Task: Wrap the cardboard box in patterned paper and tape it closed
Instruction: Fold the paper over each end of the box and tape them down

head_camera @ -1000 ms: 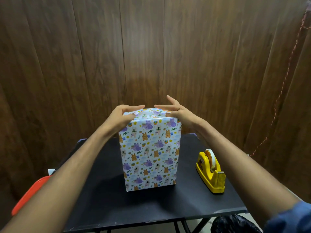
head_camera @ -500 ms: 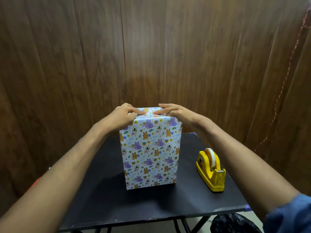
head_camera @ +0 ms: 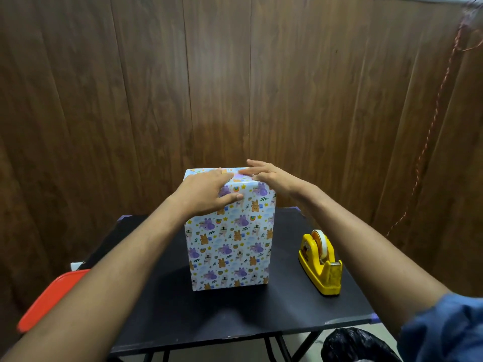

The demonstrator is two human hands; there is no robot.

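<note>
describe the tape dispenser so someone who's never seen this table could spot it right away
On the black table, look right of the upright box wrapped in patterned paper. The tape dispenser stands apart there, the only bright yellow thing, with a roll of tape on top.

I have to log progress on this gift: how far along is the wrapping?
Done: patterned paper covers the box sides facing the camera. In hand: left hand and right hand press the top folds flat. Left: taping the top; the tape dispenser sits untouched beside it, and no tape is visible there.
</note>
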